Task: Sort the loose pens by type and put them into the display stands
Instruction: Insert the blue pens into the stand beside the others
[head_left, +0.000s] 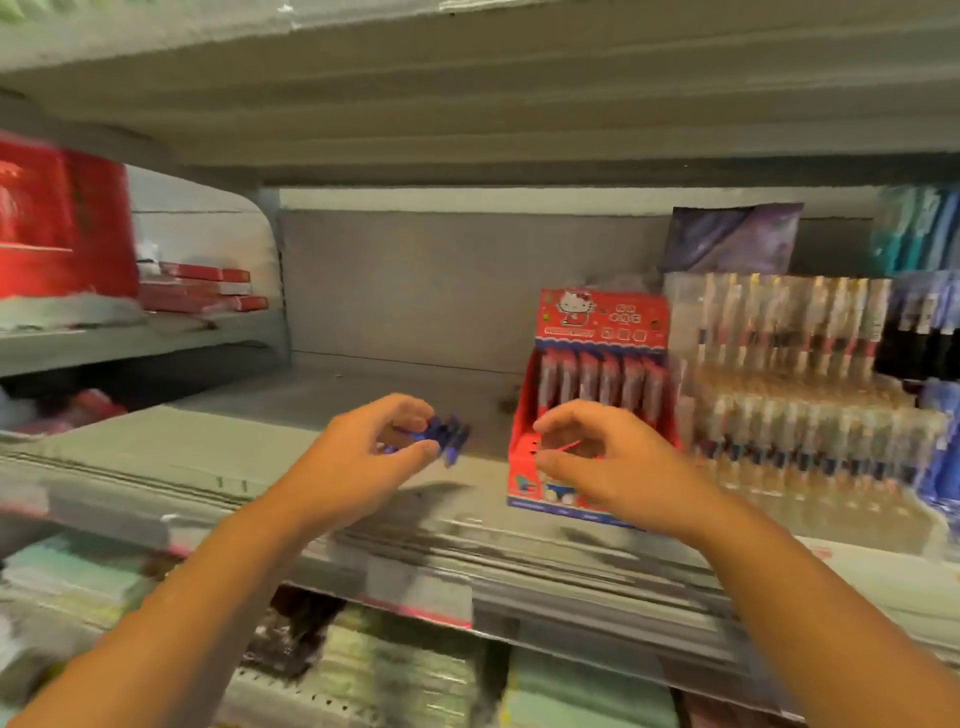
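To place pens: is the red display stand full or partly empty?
Partly filled: the red display stand has pens in its back row, but empty holes show in the front tier.

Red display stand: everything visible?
The red display stand looks like printed cardboard: a header card with a cartoon cat, blue trim, stepped tiers. Its back row holds upright red pens; the front tier shows holes. It stands on the grey shelf, beside a clear stand. The right hand, pinching a thin red stick, partly covers its front.
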